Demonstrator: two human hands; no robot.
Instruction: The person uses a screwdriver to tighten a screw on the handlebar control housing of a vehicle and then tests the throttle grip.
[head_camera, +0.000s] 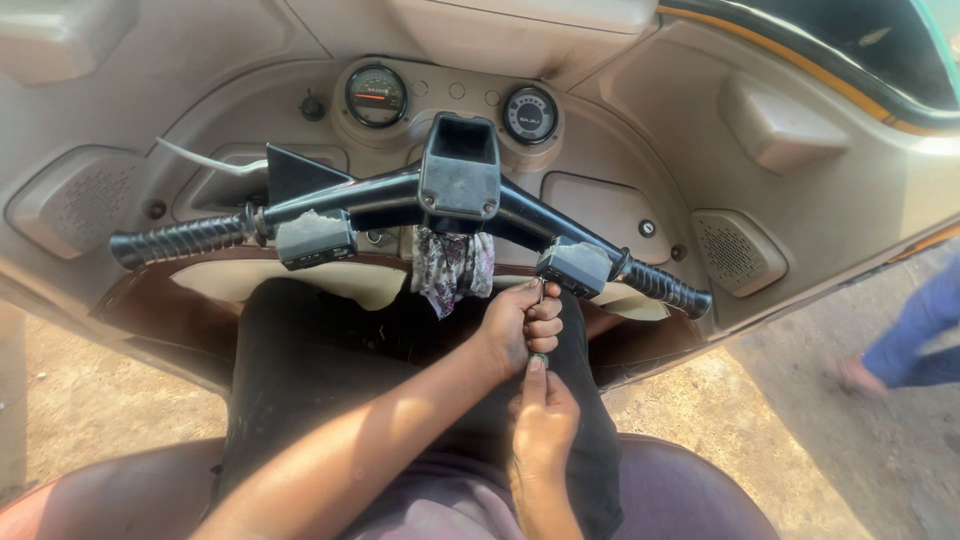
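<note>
— Where are the hands, from where you stand?

— Both sit low, just under the right half of the black handlebar (460, 195). The left hand (520, 325) reaches across from the left, fingers curled into a loose fist, with the thumb and forefinger pinched on a thin metal piece (541, 291) that sticks up toward the grey switch box (574, 268) on the right side of the bar.

— And the right hand?

— The right hand (542, 420) comes up from the near side, fingers drawn together, its tips pinching a small dark object (538, 358) right beneath the left fist. The two hands touch there. What that small object is, I cannot tell; it is mostly hidden.

— What is around them?

— A patterned cloth (452, 268) hangs from the middle of the bar, just left of the left hand. A second switch box (315, 240) sits on the left side, beside the ribbed left grip (180, 240). The right grip (665, 288) slants toward the near right. Far behind the bar, two round gauges (377, 96) are set in a beige dashboard (620, 120).

— Anyone else nearby?

— At the far right edge, another person's leg in blue cloth (925, 325) stands on the dusty ground (800, 430), well apart from the hands.
</note>
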